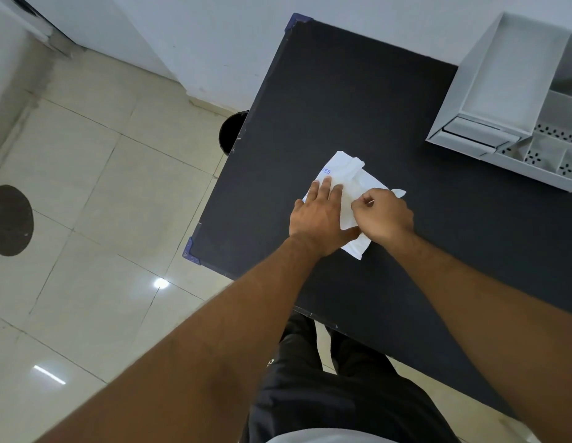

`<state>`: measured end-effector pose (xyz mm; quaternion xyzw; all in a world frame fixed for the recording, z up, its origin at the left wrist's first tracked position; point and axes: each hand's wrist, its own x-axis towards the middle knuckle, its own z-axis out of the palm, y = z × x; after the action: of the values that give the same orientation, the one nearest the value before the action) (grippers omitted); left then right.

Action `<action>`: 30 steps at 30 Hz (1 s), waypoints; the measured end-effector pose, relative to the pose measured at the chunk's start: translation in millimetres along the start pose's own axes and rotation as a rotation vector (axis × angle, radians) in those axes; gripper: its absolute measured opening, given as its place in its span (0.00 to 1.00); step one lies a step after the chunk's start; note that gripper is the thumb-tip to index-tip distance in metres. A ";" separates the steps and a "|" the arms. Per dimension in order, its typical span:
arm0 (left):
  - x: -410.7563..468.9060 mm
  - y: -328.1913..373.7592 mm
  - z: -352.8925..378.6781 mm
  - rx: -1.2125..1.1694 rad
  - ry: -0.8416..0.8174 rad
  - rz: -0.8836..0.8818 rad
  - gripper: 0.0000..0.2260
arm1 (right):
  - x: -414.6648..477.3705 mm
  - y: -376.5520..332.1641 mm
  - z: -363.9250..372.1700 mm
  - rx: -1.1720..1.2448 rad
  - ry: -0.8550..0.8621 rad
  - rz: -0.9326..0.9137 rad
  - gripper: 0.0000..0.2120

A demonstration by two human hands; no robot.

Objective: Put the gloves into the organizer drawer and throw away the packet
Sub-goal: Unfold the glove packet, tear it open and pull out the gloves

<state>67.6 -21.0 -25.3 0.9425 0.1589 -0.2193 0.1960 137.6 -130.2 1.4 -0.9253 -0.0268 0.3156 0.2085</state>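
Observation:
A white paper packet [342, 169] with blue print lies on the black table [342, 91], its top end torn open. White glove material [363, 183] shows along its right side, with a tip sticking out at the far right. My left hand [320, 215] lies flat on the packet's left half, fingers spread and pressing down. My right hand [385, 215] pinches the white material at the packet's right edge. The white organizer [489, 91] stands at the table's back right, its drawer front [473, 131] facing me and pushed in.
A black bin [230, 132] stands on the tiled floor just beyond the table's left edge, half hidden by it. The organizer's perforated compartments [547, 155] sit at the far right. My dark trousers touch the table's near edge.

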 end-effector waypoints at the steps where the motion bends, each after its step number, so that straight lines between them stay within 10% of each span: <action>1: -0.6 1.1 0.9 -0.004 0.005 0.001 0.44 | 0.5 -1.6 -1.4 0.033 -0.012 0.011 0.12; 14: -3.7 -7.7 -1.4 -0.321 0.267 -0.044 0.18 | -1.8 -9.8 -11.0 0.397 -0.246 0.017 0.10; 20: -1.5 -10.8 -8.6 -0.540 0.470 -0.124 0.17 | -5.6 1.4 6.7 0.141 -0.038 -0.148 0.16; 30: 7.9 -29.8 -38.4 -1.192 0.547 -0.634 0.21 | -19.8 -11.7 17.7 -0.150 -0.148 -0.407 0.22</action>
<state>76.2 23.6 -6.2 0.6054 0.5600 0.1016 0.5564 112.3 -116.6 4.9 -0.8882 -0.2514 0.3311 0.1959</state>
